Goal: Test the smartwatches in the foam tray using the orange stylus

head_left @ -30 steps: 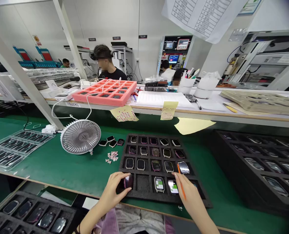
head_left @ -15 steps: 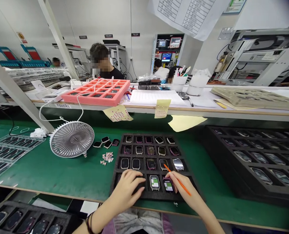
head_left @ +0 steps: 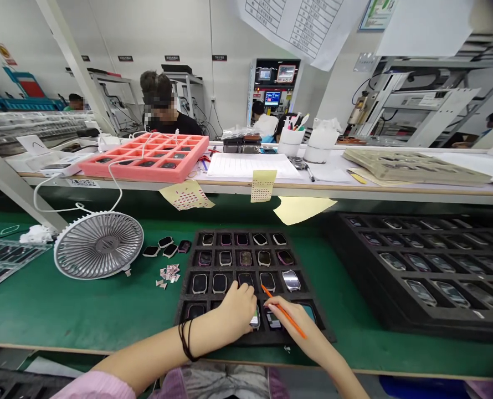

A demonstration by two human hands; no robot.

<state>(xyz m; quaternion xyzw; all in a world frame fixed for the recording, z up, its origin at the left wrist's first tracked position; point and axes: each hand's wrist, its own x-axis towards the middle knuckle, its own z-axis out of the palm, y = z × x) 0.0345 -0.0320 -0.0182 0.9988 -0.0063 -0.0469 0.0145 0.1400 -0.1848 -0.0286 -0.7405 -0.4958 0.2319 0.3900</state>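
Note:
My left hand [head_left: 239, 306] is over the front half of a black foam tray [head_left: 180, 317], its fingers curled down beside a watch with a lit white-and-green screen [head_left: 255, 319]. It partly covers that watch, and its fingertips are hidden. An orange pointed stick [head_left: 288, 316] is pinched in my right hand [head_left: 298, 327]. Its tip lies at a dark-screened watch [head_left: 267, 282] in the tray's third row. Beneath the right hand sits another lit watch [head_left: 273, 318], partly covered. A blue-green lit screen [head_left: 309, 312] shows just past that hand.
A grey fan [head_left: 101, 245], several loose watches [head_left: 169, 251] and small white-pink pieces [head_left: 169, 274] lie left of the tray. More watches fill a larger black tray [head_left: 357, 299] at right. The shelf above holds a coral foam tray [head_left: 175, 174]. A person [head_left: 180, 124] sits beyond.
My left hand has moved right across the tray, and its spread fingers have curled. My right hand still holds the orange stick near the same watch. The view has turned slightly right.

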